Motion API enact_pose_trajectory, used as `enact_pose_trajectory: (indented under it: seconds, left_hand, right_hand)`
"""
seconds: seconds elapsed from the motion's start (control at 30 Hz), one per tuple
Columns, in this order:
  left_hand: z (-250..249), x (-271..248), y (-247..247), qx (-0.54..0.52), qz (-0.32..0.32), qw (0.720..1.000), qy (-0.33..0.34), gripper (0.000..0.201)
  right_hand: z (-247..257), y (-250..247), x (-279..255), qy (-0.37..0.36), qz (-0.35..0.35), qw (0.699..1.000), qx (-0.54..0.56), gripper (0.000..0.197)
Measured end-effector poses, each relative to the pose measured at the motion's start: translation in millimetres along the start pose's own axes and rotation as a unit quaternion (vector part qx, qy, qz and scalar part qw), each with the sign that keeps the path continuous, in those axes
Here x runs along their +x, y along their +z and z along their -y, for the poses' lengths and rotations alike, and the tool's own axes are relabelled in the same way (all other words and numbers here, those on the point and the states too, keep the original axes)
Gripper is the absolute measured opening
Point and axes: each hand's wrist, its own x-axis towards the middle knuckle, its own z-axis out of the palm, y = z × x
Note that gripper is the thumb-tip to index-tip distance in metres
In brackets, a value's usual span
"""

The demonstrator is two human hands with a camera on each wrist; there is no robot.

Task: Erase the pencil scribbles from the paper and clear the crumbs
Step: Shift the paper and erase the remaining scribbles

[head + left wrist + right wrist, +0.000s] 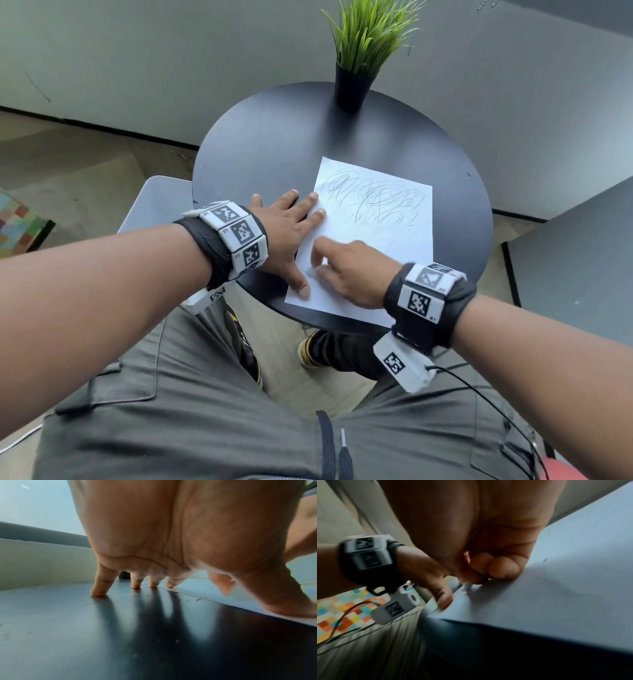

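Observation:
A white paper [387, 246] lies on the round black table [274, 147], with pencil scribbles [376, 202] across its upper half. My left hand [291, 226] lies flat with fingers spread, its fingertips and thumb pressing the paper's left edge; in the left wrist view the left hand [171, 534] stands on its fingertips [98, 593]. My right hand [339, 270] is curled over the paper's lower left. In the right wrist view the right hand [488, 568] pinches a small white eraser [467, 586] whose tip touches the paper [556, 595]. Dark crumbs [188, 600] lie on the table beside the paper edge [205, 595].
A potted green plant [356, 82] stands at the table's far edge. A grey chair seat [154, 202] is to the left, below the table. A grey surface [575, 267] lies to the right. My legs sit under the table's near rim.

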Motion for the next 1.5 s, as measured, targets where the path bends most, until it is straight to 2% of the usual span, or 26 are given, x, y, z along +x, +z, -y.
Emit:
enact_pose_trajectory:
  seconds: [0.07, 0.17, 0.2, 0.33, 0.37, 0.47, 0.5, 0.53, 0.63, 0.67, 0.77, 0.83, 0.97, 1.0, 1.07, 1.17, 1.27, 1.37, 1.43, 1.5]
  left_hand:
    - [0, 0, 0, 0.001, -0.002, 1.0, 0.0, 0.146]
    - [1, 2, 1, 0.003, -0.008, 1.0, -0.001, 0.149]
    - [1, 2, 2, 0.002, -0.008, 1.0, 0.0, 0.149]
    - [0, 0, 1, 0.002, -0.001, 1.0, 0.0, 0.15]
    - [0, 1, 1, 0.003, -0.004, 1.0, 0.001, 0.15]
    - [1, 1, 2, 0.005, -0.014, 1.0, -0.002, 0.149]
    - [1, 1, 2, 0.005, -0.012, 1.0, -0.003, 0.149]
    - [1, 0, 2, 0.006, -0.011, 1.0, -0.004, 0.149]
    - [0, 1, 2, 0.006, -0.008, 1.0, -0.002, 0.149]
    - [0, 1, 2, 0.006, -0.009, 1.0, -0.004, 0.149]
    - [-1, 1, 0, 0.002, -0.005, 1.0, -0.004, 0.145]
    - [-2, 1, 0, -0.001, 0.001, 1.0, 0.0, 0.14]
    - [-1, 1, -2, 0.001, 0.011, 1.0, -0.004, 0.138]
    - [-2, 0, -2, 0.001, 0.011, 1.0, -0.003, 0.139]
    - [-3, -1, -4, 0.002, 0.013, 1.0, -0.005, 0.139]
    - [-3, -3, -5, -0.002, 0.016, 1.0, -0.007, 0.139]
    - [-6, -7, -5, -0.001, 0.021, 1.0, -0.004, 0.138]
    - [-12, -15, -5, -0.002, 0.02, 1.0, 0.009, 0.122]
    - [-13, -19, -10, -0.009, -0.014, 1.0, 0.018, 0.104]
    - [-8, -18, -15, -0.029, -0.066, 0.997, -0.001, 0.098]
  right_hand:
    - [-1, -7, 6, 0.001, -0.001, 1.0, -0.011, 0.017]
    - [-12, -19, 19, 0.051, -0.095, 0.994, 0.005, 0.017]
    - [-9, -17, 17, 0.048, -0.094, 0.994, 0.008, 0.017]
    - [11, 6, -1, -0.009, 0.022, 1.0, -0.004, 0.011]
    - [9, 1, 1, 0.004, 0.012, 1.0, -0.01, 0.012]
    - [-12, -20, 13, 0.106, -0.099, 0.989, 0.007, 0.017]
    - [-12, -20, 13, 0.124, -0.116, 0.985, 0.018, 0.018]
    - [-8, -16, 10, 0.119, -0.111, 0.986, 0.018, 0.019]
    - [9, 7, -8, 0.045, -0.015, 0.999, -0.001, 0.02]
    - [7, 5, -11, 0.04, -0.006, 0.999, 0.002, 0.021]
    - [-24, -16, -4, 0.114, -0.083, 0.989, 0.033, 0.021]
    - [-28, -16, -8, 0.13, -0.106, 0.985, 0.04, 0.019]
    - [2, 11, -24, 0.022, -0.009, 0.999, -0.031, 0.019]
    - [-2, 7, -23, 0.031, -0.011, 0.999, -0.033, 0.021]
    - [-24, -11, -13, 0.101, -0.054, 0.993, -0.003, 0.023]
    - [-58, -32, -8, 0.194, -0.124, 0.97, 0.075, 0.021]
    - [-72, -32, -5, 0.205, -0.153, 0.958, 0.126, 0.015]
    - [-69, -27, -3, 0.186, -0.15, 0.957, 0.164, 0.013]
    - [-66, -24, -3, 0.175, -0.142, 0.963, 0.146, 0.014]
    - [-63, -22, -5, 0.167, -0.12, 0.972, 0.117, 0.013]
